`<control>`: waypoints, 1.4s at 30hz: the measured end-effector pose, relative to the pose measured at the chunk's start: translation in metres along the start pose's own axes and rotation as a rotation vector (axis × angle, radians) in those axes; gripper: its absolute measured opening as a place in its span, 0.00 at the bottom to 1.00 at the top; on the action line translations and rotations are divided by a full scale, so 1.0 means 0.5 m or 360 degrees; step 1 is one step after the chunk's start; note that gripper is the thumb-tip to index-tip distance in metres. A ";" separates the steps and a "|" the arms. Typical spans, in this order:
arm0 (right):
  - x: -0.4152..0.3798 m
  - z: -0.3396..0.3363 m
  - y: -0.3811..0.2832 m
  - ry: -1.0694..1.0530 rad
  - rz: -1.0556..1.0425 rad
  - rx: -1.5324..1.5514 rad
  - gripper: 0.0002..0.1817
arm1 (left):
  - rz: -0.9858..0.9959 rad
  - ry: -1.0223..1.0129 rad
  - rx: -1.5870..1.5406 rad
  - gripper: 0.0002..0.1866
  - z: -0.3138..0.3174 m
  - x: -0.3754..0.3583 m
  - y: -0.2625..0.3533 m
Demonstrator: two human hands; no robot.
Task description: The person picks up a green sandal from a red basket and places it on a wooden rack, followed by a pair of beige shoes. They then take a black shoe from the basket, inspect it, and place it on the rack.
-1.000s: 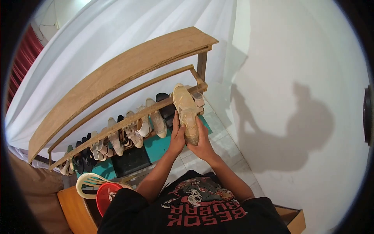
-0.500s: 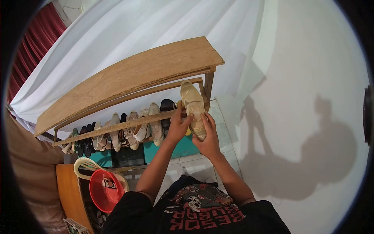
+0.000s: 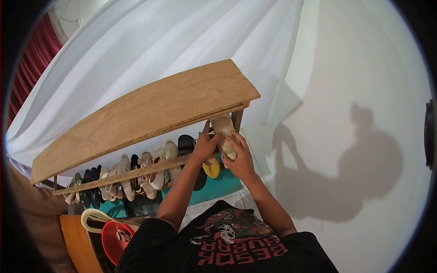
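Observation:
A beige sneaker (image 3: 224, 132) sits at the right end of a wooden shoe rack (image 3: 150, 109), its front half hidden under the rack's plywood top. My left hand (image 3: 204, 146) grips the sneaker's left side and my right hand (image 3: 240, 159) holds its heel from the right. Just below my hands a yellow shoe (image 3: 211, 169) pokes out from the lower level. A row of several shoes (image 3: 132, 175) leans on the rack's front rail to the left.
White cloth (image 3: 150, 50) hangs behind the rack and a plain wall (image 3: 355, 91) stands on the right. A red basin (image 3: 114, 239) and a pale plastic chair (image 3: 98, 218) stand at lower left, beside a wooden cabinet (image 3: 75, 241). A teal mat (image 3: 218, 184) lies under the rack.
Both hands have pushed the sneaker forward and down into the rack, so its toe is now under the top board. The view has shifted, showing more of the board.

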State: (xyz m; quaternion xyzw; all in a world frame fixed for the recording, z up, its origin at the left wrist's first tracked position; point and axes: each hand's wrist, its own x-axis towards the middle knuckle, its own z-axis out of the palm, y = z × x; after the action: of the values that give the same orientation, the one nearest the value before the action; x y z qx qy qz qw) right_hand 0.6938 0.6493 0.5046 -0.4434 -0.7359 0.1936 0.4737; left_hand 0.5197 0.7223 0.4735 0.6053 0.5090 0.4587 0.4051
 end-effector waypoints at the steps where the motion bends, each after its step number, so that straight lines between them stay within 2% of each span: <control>1: 0.007 0.000 0.002 0.0000 0.0032 0.0009 0.32 | -0.0032 -0.0030 -0.0205 0.44 0.001 0.005 0.005; 4: 0.012 0.008 0.005 0.0054 0.0048 0.0093 0.30 | -0.0191 -0.0052 -0.0093 0.44 -0.011 0.015 0.015; 8: 0.015 0.006 0.001 0.0073 0.0059 0.0148 0.28 | -0.0109 -0.0104 -0.0282 0.40 -0.015 0.018 0.024; 13: 0.038 0.017 0.013 0.0070 0.0055 0.0107 0.27 | -0.0319 -0.0282 0.0131 0.33 -0.032 0.041 0.070; 16: 0.033 0.025 0.015 0.0086 0.0095 0.0111 0.26 | -0.0190 -0.0241 0.0161 0.31 -0.028 0.044 0.039; 22: 0.026 0.034 0.025 0.0083 0.0079 0.0014 0.25 | -0.0207 -0.0203 0.0140 0.30 -0.019 0.042 0.009; 29: 0.024 0.031 0.030 0.0077 0.0068 0.0086 0.25 | -0.0270 -0.0209 0.0079 0.31 -0.014 0.033 0.020; 32: 0.022 0.026 0.028 0.0067 0.0044 0.0145 0.24 | -0.0168 -0.0188 -0.0021 0.33 -0.008 0.031 0.004; 37: 0.011 0.018 0.028 0.0033 0.0046 0.0110 0.24 | -0.0082 -0.0183 -0.0049 0.43 0.000 0.027 -0.003; 41: 0.004 0.016 0.030 0.0089 0.0085 0.0236 0.26 | 0.0006 -0.0068 -0.0042 0.38 0.012 0.015 0.018; 42: 0.000 0.022 0.040 0.0255 0.0115 0.0269 0.27 | -0.0012 -0.0071 -0.0048 0.38 0.011 0.014 0.020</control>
State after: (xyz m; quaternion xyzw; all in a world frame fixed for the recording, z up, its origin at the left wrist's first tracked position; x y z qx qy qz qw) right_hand 0.6936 0.6614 0.4850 -0.4421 -0.6605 0.2358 0.5592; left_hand 0.5280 0.7274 0.4825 0.6073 0.4950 0.4511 0.4273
